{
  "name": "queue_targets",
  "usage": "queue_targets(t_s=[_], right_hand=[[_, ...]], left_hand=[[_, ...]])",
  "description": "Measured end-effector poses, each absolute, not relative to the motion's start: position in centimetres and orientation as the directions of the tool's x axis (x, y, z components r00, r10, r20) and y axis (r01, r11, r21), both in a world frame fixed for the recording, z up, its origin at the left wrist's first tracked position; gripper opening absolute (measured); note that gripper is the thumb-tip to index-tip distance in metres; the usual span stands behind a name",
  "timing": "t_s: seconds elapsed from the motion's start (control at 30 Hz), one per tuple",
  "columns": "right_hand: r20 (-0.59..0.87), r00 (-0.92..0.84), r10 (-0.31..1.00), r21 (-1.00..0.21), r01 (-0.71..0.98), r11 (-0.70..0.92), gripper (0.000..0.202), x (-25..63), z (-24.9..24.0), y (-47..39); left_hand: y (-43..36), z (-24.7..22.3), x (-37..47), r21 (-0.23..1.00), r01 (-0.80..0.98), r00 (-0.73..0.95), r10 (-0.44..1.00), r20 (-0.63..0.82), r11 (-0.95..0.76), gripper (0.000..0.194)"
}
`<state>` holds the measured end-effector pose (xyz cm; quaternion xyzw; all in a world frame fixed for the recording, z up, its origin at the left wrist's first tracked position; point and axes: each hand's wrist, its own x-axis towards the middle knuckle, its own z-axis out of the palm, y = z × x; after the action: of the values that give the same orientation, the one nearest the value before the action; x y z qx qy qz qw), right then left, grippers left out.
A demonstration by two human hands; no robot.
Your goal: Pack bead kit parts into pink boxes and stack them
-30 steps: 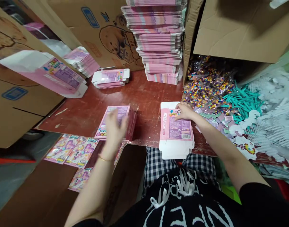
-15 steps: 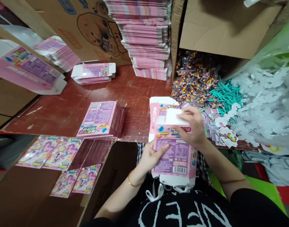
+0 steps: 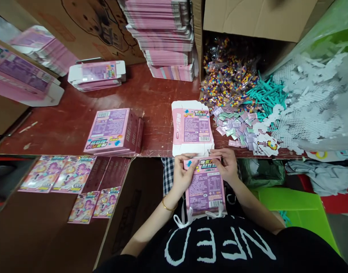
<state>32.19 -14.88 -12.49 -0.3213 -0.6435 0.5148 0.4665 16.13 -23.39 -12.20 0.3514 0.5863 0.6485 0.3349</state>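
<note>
Both my hands grip the top end of a pink and purple printed box [image 3: 205, 187], which I hold upright against my body below the table edge. My left hand [image 3: 185, 170] has its thumb on the printed face and its fingers behind the top left corner. At the top right corner, my right hand [image 3: 225, 165] pinches in the same way. The end flap no longer stands up; its exact position is hidden by my fingers. Just beyond, flat unfolded boxes [image 3: 195, 127] lie in a small pile at the table edge.
Finished-looking boxes [image 3: 108, 129] are stacked left on the red table [image 3: 156, 102]. Small sachets [image 3: 239, 127], teal sticks [image 3: 267, 96], bead bags [image 3: 227, 79] and white pegboard pieces [image 3: 304, 98] lie right. A tall stack of flat boxes [image 3: 169, 53] stands behind. Below left, an open carton [image 3: 34, 227] holds boxes.
My right hand has moved from the raised white flap to the box's top right corner, and the flap has gone down. My left hand has slid up to the top left. The view has shifted.
</note>
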Motion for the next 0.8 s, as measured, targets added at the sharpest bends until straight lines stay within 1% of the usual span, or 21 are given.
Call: queue_targets(t_s=[0.07,0.1,0.2,0.23,0.3,0.37,0.4,0.47,0.53,0.57,0.6,0.63,0.7,0.73,0.77,0.8], right_hand=[[0.196,-0.375,0.906,-0.980,-0.118,0.163,0.043,32.5,-12.1,-14.9],[0.147,-0.409,0.901,-0.988,-0.103,0.114,0.042,32.6,-11.6,-14.7],[0.022,-0.549,0.835,-0.999,0.022,0.041,0.031,33.1,-9.7,-13.4],[-0.004,-0.593,0.805,-0.999,0.037,0.022,0.029,33.3,-9.2,-12.9],[-0.042,-0.658,0.752,-0.999,0.017,-0.041,0.027,33.6,-8.6,-12.0],[-0.052,-0.679,0.732,-0.996,-0.015,-0.085,0.024,33.9,-8.6,-11.6],[-0.041,-0.682,0.730,-0.997,-0.023,-0.077,0.023,34.1,-8.8,-11.5],[0.009,-0.704,0.711,-0.999,-0.031,-0.018,0.020,34.5,-9.1,-11.8],[0.064,-0.756,0.652,-0.998,-0.046,0.046,0.021,35.0,-9.3,-12.3],[0.087,-0.779,0.621,-0.996,-0.056,0.069,0.025,35.3,-9.3,-12.6],[0.102,-0.789,0.605,-0.995,-0.068,0.079,0.037,35.7,-9.2,-12.8],[0.110,-0.791,0.602,-0.994,-0.081,0.075,0.056,36.1,-9.0,-13.0],[0.085,-0.798,0.597,-0.996,-0.082,0.033,0.098,37.0,-8.7,-13.0],[0.059,-0.807,0.587,-0.998,-0.064,0.012,0.107,37.6,-8.4,-12.9],[0.028,-0.818,0.575,-0.999,-0.035,0.000,0.104,38.3,-8.2,-12.6],[-0.001,-0.819,0.574,-1.000,-0.004,-0.008,0.089,38.9,-8.0,-12.3]], left_hand=[[-23.6,-12.0,16.6,0.988,-0.051,-0.556,0.826,0.093,-0.146,0.049],[-23.6,-11.6,16.7,0.989,-0.061,-0.546,0.834,0.080,-0.135,0.048],[-23.3,-9.8,16.3,0.997,-0.071,-0.491,0.871,-0.015,-0.023,0.037],[-23.2,-9.3,16.1,0.999,-0.050,-0.472,0.881,-0.024,0.000,0.033],[-23.2,-8.8,16.0,1.000,0.017,-0.452,0.892,0.011,-0.004,0.020],[-23.4,-8.9,16.1,0.996,0.079,-0.435,0.897,0.078,-0.049,0.024],[-23.5,-9.1,16.3,0.993,0.094,-0.430,0.897,0.103,-0.069,0.024],[-23.8,-9.5,16.7,0.990,0.113,-0.430,0.894,0.129,-0.088,0.021],[-23.8,-9.5,16.9,0.987,0.136,-0.430,0.892,0.139,-0.088,0.026],[-23.7,-9.4,16.8,0.987,0.139,-0.425,0.895,0.138,-0.086,0.026],[-23.6,-9.1,16.5,0.986,0.141,-0.425,0.895,0.139,-0.086,0.024],[-23.4,-8.7,16.1,0.986,0.142,-0.445,0.883,0.147,-0.092,0.023],[-22.9,-7.9,15.0,0.980,0.127,-0.587,0.786,0.196,-0.150,0.020],[-22.7,-7.5,14.3,0.972,0.100,-0.681,0.698,0.222,-0.212,0.019],[-22.6,-7.2,13.7,0.957,0.059,-0.757,0.612,0.227,-0.282,0.019],[-22.5,-7.0,13.1,0.938,0.014,-0.807,0.551,0.215,-0.346,0.021]])
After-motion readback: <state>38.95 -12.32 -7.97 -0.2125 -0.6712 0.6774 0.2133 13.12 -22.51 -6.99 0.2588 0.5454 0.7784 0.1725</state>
